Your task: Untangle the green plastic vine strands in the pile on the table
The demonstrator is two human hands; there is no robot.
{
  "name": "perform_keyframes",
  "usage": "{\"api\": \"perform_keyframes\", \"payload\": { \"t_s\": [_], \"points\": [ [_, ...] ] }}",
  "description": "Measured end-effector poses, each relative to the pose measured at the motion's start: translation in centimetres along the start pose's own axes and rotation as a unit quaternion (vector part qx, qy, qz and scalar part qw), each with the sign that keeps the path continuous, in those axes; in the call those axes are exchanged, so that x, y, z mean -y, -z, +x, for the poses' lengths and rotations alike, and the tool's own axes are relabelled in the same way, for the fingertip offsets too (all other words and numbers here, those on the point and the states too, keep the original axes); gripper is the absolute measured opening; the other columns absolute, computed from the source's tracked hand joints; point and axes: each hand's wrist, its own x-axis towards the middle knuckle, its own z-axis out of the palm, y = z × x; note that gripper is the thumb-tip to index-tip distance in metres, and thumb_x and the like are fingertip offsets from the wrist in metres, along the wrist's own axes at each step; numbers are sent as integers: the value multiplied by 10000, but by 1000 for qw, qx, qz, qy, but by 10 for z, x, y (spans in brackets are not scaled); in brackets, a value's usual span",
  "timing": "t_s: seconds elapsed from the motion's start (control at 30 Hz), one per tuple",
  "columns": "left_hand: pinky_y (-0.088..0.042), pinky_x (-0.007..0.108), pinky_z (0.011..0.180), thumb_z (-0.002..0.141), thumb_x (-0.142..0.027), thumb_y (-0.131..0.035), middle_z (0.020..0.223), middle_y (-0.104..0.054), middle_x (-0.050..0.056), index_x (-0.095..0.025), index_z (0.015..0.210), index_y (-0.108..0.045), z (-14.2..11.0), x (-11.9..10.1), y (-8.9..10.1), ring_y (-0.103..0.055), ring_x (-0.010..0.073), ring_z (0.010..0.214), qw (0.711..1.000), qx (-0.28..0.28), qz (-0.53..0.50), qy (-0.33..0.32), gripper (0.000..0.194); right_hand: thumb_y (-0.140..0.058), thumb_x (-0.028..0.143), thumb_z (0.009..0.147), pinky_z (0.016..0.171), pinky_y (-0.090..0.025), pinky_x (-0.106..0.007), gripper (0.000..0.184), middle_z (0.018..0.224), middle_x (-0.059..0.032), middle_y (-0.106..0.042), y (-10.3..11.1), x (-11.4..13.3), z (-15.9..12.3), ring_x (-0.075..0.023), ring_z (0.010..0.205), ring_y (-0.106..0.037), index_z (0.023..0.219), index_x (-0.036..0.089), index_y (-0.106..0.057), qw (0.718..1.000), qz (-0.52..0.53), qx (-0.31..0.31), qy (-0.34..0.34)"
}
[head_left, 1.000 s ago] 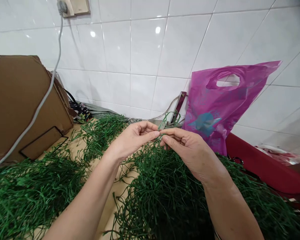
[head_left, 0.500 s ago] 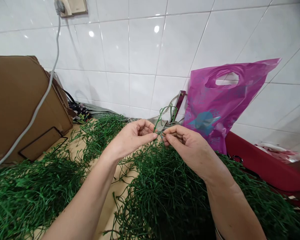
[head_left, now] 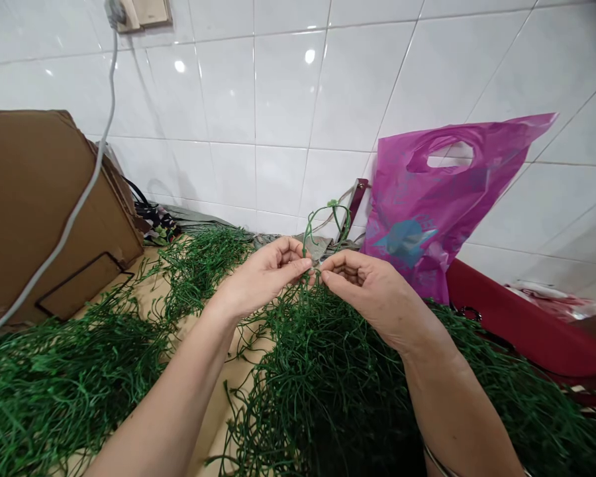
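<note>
The left hand (head_left: 263, 278) and the right hand (head_left: 372, 288) are up in the middle of the view, very close to each other. The left hand is mostly closed, and its thumb and fingers (head_left: 298, 265) pinch a thin green strand (head_left: 326, 217) that bends up in a loop over the hands. The right hand is half closed, with its fingers curled in and its thumb and first finger near the same strands. It is too small to tell if that hand is gripping them. Below the hands hangs a big tangled pile of green strands (head_left: 322, 377), and the strands run down into it. More green piles lie on the counter (head_left: 213, 404), a large one (head_left: 64, 384) at the front left and a smaller one (head_left: 203, 262) toward the back. The counter is covered in something tan. A thin bangle (head_left: 440, 465) sits on the right wrist. Behind the hands, a brown cardboard box (head_left: 44, 205) leans at the left, and a gray cord (head_left: 87, 165) hangs down in front of it from a wall socket (head_left: 144, 13). A pink plastic bag (head_left: 451, 205) stands against the white tile wall (head_left: 278, 86), and a red padded edge (head_left: 526, 331) runs along the right.
</note>
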Motion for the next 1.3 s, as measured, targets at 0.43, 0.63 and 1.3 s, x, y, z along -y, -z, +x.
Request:
{"api": "perform_keyframes", "payload": {
  "t_s": [0.43,0.63,1.3],
  "points": [
    [-340,212,568,920,-245,-631,585,-491,-66,-185,855,-509,-1,-9,-1,-432,75,538,993,-16,-100,61,151,-440,85,737,629,-400,-264,178,656,31,-586,6,-4,0,-132,649,-532,690,217,-551,995,-34,-18,97],
    [-396,236,679,842,-267,-711,783,-560,-27,-164,889,-584,3,0,1,-504,95,702,999,-47,-4,-25,170,-455,252,938,794,-462,-304,199,869,-30,-691,8,3,-5,-184,885,-629,902,203,-645,998,-46,-42,32],
    [-402,245,698,878,-278,-684,796,-534,-23,-159,888,-567,3,1,0,-477,95,714,999,-28,-32,-26,167,-372,237,1001,573,-269,-311,267,638,41,-400,-15,4,-6,-155,585,-360,739,259,-331,968,-223,-28,116]
  ]
}}
